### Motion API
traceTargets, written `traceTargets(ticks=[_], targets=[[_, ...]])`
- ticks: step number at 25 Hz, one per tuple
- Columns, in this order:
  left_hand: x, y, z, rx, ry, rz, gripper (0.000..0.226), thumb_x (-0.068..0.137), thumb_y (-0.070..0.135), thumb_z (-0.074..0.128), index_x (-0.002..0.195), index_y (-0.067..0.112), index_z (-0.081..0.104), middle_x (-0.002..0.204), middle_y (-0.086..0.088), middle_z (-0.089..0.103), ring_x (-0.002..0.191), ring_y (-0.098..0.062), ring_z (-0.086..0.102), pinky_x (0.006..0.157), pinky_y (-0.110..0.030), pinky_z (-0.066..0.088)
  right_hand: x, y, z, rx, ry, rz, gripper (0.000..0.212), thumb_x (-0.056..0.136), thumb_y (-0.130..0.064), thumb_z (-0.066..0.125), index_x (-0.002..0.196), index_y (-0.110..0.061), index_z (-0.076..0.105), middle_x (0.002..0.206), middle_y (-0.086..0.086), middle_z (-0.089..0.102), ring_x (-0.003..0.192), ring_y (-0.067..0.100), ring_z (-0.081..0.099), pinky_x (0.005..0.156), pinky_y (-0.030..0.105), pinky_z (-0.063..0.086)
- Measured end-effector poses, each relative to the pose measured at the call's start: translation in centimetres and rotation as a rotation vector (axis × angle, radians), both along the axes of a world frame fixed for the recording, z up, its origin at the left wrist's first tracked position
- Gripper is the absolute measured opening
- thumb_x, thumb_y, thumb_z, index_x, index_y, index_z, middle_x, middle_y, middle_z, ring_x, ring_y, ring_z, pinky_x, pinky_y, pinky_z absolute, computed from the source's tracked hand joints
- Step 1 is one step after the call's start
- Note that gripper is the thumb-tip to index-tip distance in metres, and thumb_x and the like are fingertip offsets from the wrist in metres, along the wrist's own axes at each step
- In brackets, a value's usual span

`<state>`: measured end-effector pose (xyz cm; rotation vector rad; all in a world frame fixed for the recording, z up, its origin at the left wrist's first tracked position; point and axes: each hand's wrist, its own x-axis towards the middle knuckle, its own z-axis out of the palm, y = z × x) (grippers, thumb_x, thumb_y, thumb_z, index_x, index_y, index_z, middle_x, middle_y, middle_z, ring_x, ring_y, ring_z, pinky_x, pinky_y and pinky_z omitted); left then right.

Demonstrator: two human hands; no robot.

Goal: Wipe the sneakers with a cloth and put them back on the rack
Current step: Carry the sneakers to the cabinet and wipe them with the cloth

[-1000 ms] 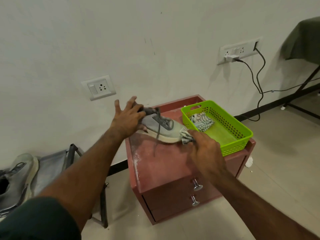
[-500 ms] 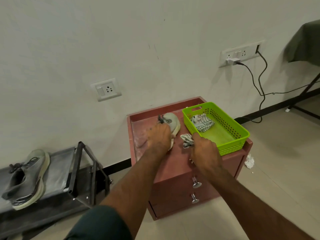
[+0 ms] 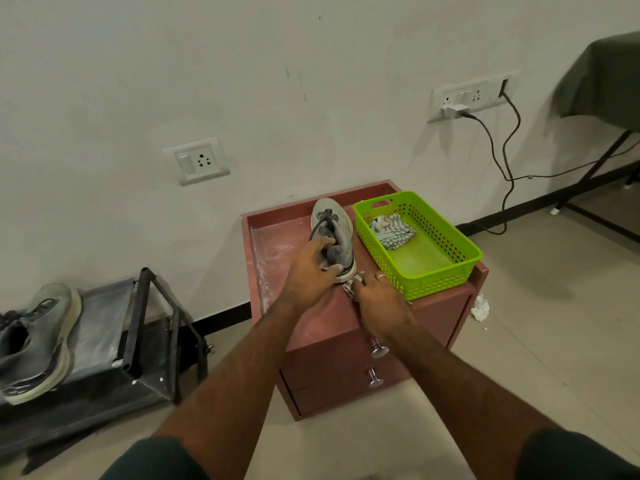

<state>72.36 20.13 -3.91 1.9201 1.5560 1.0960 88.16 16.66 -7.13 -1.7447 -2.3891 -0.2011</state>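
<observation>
Grey mesh and a pale, worn sole mark the sneaker [image 3: 331, 233] that stands on top of the reddish drawer cabinet [image 3: 304, 327], toe pointing toward the wall and heel toward the person. On the cabinet's right half, just beside the sneaker, sits a green perforated basket [image 3: 440, 275] with a striped cloth [image 3: 391, 229] lying in its far end. The left hand [image 3: 313, 268] grips the sneaker at the heel collar, fingers curled over the opening and thumb pressed against the sole's rear edge. The right hand [image 3: 379, 297] rests on the cabinet top at the sneaker's heel, close to the basket's near corner, its fingers curled round a bunched wiping cloth [image 3: 351, 287] that peeks out and touches the sole. White dust streaks the cabinet's left side. Left of the cabinet, on the floor against the wall, stands a dark metal shoe rack [image 3: 138, 327], and a second sneaker [image 3: 41, 341] lies on its fabric shelf, well apart from the cabinet.
</observation>
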Motion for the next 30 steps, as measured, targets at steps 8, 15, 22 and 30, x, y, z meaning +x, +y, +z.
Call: traceTargets(ticks=[8,15,22,30], targets=[[-9.8,-7.3,2.3,-0.092,0.299,0.055,0.008,0.089,0.019,0.07,0.085,0.013,0.073,0.078,0.004,0.07,0.074,-0.009,0.066,0.074,-0.034,0.059,-5.2,-2.3,3.9,0.135,0.061,0.124,0.015,0.075,-0.029,0.061,0.083,-0.017,0.062,0.081,0.008,0.065,0.077,0.032,0.06,0.069,0.041,0.046],[-25.7,-17.1,5.8,-0.186,0.423,0.325,0.012,0.086,0.023,0.068,0.078,0.016,0.071,0.076,0.003,0.071,0.072,-0.012,0.066,0.072,-0.03,0.056,-22.4,-7.2,5.9,-0.02,0.103,0.493,0.016,0.087,-0.024,0.048,0.097,-0.021,0.061,0.095,0.0,0.065,0.09,0.024,0.058,0.077,0.038,0.043],[-41.9,-24.5,3.2,-0.309,0.343,0.7,0.022,0.077,0.02,0.076,0.097,0.021,0.071,0.102,-0.001,0.07,0.092,-0.02,0.066,0.084,-0.039,0.057,-39.9,-11.8,6.0,-0.166,0.094,0.693,0.012,0.086,-0.025,0.052,0.093,-0.022,0.061,0.096,0.003,0.065,0.09,0.025,0.06,0.084,0.04,0.045],[-46.1,-18.8,-0.5,-0.405,0.288,0.695,0.06,0.076,0.029,0.085,0.13,0.017,0.06,0.12,-0.01,0.063,0.102,-0.024,0.062,0.084,-0.03,0.05,-46.0,-8.6,3.2,-0.243,0.197,0.609,0.014,0.083,-0.022,0.06,0.096,-0.018,0.063,0.093,0.004,0.06,0.084,0.024,0.057,0.078,0.04,0.053]])
